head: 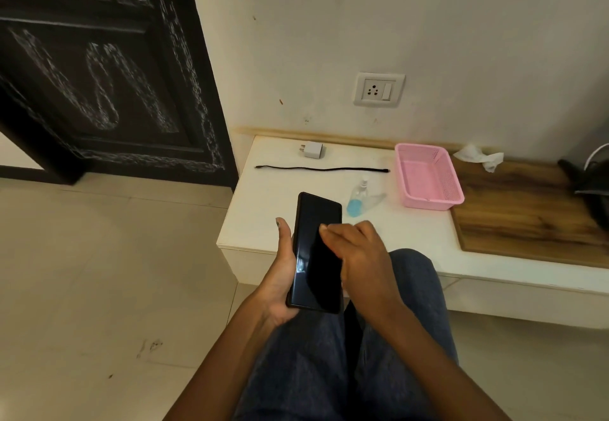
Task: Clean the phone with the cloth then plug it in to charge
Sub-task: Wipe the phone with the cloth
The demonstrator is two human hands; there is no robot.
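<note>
The left hand [283, 275] grasps the phone [316, 252] screen up above the lap, probably to steady it, while the right hand [359, 249] rests curled fingers on the glass, empty as far as visible, and the white cloth [479, 156] lies beyond the pink basket [428, 177].

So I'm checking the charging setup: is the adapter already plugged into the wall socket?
No. The white adapter lies on the white shelf near the black cable, and the wall socket above is empty.
</note>
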